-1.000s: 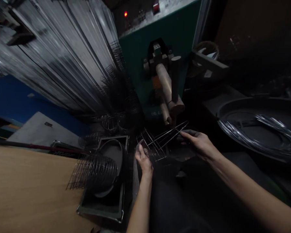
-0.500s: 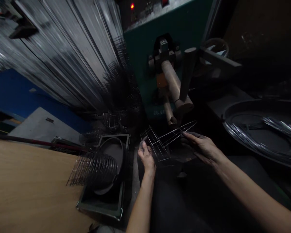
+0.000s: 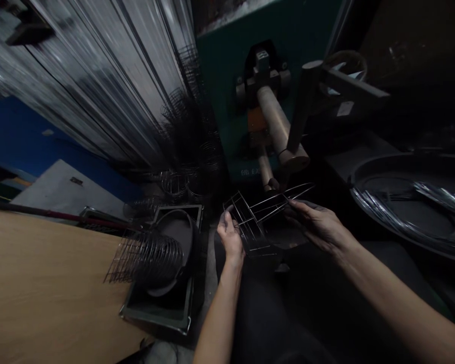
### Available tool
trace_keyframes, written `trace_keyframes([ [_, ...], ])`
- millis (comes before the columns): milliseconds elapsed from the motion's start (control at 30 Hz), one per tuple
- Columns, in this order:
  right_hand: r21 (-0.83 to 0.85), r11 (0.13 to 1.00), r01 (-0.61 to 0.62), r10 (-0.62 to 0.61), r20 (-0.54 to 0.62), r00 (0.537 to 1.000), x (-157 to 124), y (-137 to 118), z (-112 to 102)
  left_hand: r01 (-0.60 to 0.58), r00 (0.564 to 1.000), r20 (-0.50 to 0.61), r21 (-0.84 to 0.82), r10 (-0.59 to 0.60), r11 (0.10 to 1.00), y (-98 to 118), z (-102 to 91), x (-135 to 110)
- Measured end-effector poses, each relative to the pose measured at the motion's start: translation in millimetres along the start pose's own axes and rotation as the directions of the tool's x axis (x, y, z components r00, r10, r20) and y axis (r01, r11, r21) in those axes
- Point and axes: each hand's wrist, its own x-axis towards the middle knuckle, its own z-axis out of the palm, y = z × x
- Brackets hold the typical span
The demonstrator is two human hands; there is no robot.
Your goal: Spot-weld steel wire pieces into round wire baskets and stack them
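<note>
Evidently, the left hand [image 3: 231, 236] is grasping the near-left edge of a wire rack [image 3: 253, 216], while the right hand [image 3: 322, 222] is pinching long wires [image 3: 278, 205] between thumb and fingers. Whether these wires are joined to the rack, I cannot tell. The rack is hanging between both hands, just below a machine's lower rod [image 3: 264, 169]. Being thin, open metal, it is probably feeling light and springy, fairly stiff but bendable, and perhaps slick; the outer edge wires are offering the surest hold, since the crossings could be catching on things.

Around it, a thick rod [image 3: 275, 119] and an upright bar [image 3: 303, 106] are jutting from a green panel [image 3: 223, 76], crowding the space above. To the right, a round tub [image 3: 453, 161] is holding loose wire pieces [image 3: 382, 215]. To the left, a stack of wire frames [image 3: 147, 255] is leaning across a dark pan [image 3: 178, 227], which is sitting in a crate [image 3: 157, 319].
</note>
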Motion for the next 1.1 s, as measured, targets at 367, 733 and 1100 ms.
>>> trace_keyframes([
  [367, 0.035, 0.999, 0.014, -0.013, -0.041, 0.999, -1.5, -3.7, 11.8, 0.032, 0.999, -0.008, 0.032, -0.031, 0.999, 16.8, 3.8, 3.7],
  [733, 0.085, 0.996, -0.022, 0.025, -0.033, 0.999, -3.5, -2.4, -18.5, 0.021, 0.999, -0.038, -0.064, -0.024, 0.998, 17.2, 7.8, 11.0],
  [1100, -0.184, 0.977, 0.107, -0.124, -0.087, 0.988, -50.8, -11.3, -70.8, 0.003, 0.987, -0.158, -0.066, -0.014, 0.998, 3.4, 15.2, -0.1],
])
